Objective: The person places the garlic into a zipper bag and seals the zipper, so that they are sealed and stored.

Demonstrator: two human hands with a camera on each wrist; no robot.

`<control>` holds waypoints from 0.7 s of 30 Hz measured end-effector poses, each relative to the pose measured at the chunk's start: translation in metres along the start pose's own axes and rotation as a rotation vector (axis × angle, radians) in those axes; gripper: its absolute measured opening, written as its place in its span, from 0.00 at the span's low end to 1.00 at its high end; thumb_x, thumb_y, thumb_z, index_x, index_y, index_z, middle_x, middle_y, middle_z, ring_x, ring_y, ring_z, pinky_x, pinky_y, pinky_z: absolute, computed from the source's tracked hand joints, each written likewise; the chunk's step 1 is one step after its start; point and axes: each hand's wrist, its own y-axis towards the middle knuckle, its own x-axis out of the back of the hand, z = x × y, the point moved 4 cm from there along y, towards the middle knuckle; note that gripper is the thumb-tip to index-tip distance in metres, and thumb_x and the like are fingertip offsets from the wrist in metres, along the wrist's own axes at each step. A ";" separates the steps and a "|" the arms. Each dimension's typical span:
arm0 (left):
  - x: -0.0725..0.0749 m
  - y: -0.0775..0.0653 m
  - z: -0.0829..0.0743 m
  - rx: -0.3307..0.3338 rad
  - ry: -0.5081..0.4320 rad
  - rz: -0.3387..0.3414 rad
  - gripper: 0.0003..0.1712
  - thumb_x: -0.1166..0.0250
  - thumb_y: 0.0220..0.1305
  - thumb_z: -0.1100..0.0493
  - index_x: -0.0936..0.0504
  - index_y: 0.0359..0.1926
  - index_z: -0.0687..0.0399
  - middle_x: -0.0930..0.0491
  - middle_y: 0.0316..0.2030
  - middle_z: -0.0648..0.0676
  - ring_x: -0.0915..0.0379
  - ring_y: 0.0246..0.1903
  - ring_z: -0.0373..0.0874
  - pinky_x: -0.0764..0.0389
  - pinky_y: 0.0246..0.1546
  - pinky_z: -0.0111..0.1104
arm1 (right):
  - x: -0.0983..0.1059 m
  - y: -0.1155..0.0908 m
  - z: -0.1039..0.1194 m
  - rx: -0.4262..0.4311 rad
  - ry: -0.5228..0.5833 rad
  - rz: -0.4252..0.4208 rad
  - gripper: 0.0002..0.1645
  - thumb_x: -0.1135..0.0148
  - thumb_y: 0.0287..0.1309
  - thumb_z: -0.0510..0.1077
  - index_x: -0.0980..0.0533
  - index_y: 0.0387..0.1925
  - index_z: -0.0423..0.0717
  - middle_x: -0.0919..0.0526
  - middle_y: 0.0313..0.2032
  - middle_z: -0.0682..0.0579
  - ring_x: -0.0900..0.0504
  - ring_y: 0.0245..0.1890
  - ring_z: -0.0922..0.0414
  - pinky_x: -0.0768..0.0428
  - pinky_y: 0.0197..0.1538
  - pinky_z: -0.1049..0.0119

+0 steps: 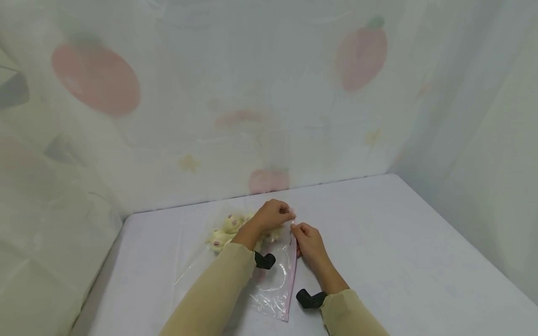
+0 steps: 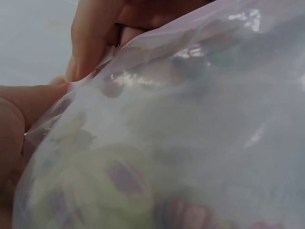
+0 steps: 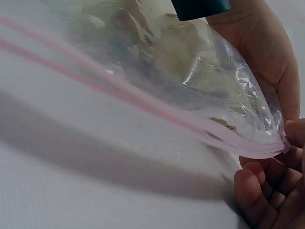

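A clear zip bag [image 1: 273, 284] with a pink closure strip [image 1: 291, 284] lies on the table, its strip toward the right. Several pale yellow rounded things with small purple marks [image 1: 220, 239] show through the plastic; what they are is blurred. At the far end of the strip my left hand [image 1: 273, 215] pinches the bag's corner. Just nearer along the same strip, my right hand [image 1: 310, 242] pinches the edge between thumb and fingers. From the right wrist, the pink strip [image 3: 143, 107] appears as two lines apart at the left, converging at the fingers [image 3: 248, 183].
A white-covered table [image 1: 399, 247] extends under the bag and to both sides. Behind it hangs a pale curtain [image 1: 294, 93] printed with red fruit shapes. Dark camera mounts [image 1: 311, 298] sit at both wrists, the left one over the bag.
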 end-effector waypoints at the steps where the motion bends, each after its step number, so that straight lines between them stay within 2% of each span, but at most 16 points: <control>1: -0.001 0.000 0.001 -0.009 -0.009 -0.009 0.14 0.36 0.67 0.49 0.15 0.29 0.51 0.23 0.24 0.44 0.33 0.24 0.38 0.30 0.29 0.31 | 0.001 0.000 -0.002 0.006 -0.001 -0.002 0.22 0.43 0.69 0.52 0.23 0.28 0.37 0.31 0.11 0.54 0.32 0.08 0.60 0.31 0.14 0.69; 2: -0.002 0.001 0.002 -0.015 -0.015 -0.025 0.14 0.36 0.67 0.49 0.15 0.28 0.51 0.24 0.23 0.44 0.35 0.23 0.38 0.32 0.28 0.31 | 0.001 0.003 -0.009 0.002 -0.004 -0.012 0.23 0.43 0.68 0.53 0.23 0.26 0.38 0.31 0.10 0.54 0.32 0.08 0.60 0.32 0.14 0.69; 6: -0.010 0.002 0.010 -0.005 -0.020 -0.073 0.17 0.38 0.68 0.46 0.17 0.24 0.48 0.24 0.21 0.44 0.33 0.23 0.39 0.30 0.27 0.32 | 0.002 0.002 -0.012 -0.029 -0.043 -0.023 0.26 0.44 0.69 0.54 0.28 0.21 0.39 0.32 0.07 0.54 0.32 0.05 0.61 0.34 0.12 0.69; 10: -0.012 0.004 0.010 -0.004 0.027 -0.114 0.18 0.38 0.68 0.45 0.18 0.24 0.46 0.24 0.21 0.44 0.32 0.23 0.39 0.30 0.27 0.33 | 0.003 0.001 -0.009 -0.034 -0.114 -0.021 0.26 0.45 0.69 0.53 0.28 0.20 0.40 0.32 0.07 0.54 0.35 0.05 0.61 0.37 0.12 0.70; 14: -0.010 0.004 0.008 0.017 0.033 -0.151 0.18 0.38 0.68 0.44 0.17 0.25 0.46 0.24 0.20 0.44 0.31 0.23 0.40 0.29 0.27 0.32 | 0.005 0.002 -0.005 -0.012 -0.204 -0.016 0.25 0.47 0.69 0.53 0.26 0.20 0.42 0.31 0.06 0.53 0.37 0.06 0.62 0.41 0.13 0.70; 21: -0.007 0.002 0.006 0.059 0.004 -0.160 0.17 0.37 0.68 0.45 0.17 0.25 0.47 0.26 0.19 0.45 0.33 0.22 0.40 0.31 0.25 0.31 | 0.004 0.001 -0.006 -0.040 -0.167 0.055 0.24 0.48 0.69 0.50 0.26 0.19 0.42 0.31 0.06 0.53 0.36 0.06 0.61 0.40 0.13 0.69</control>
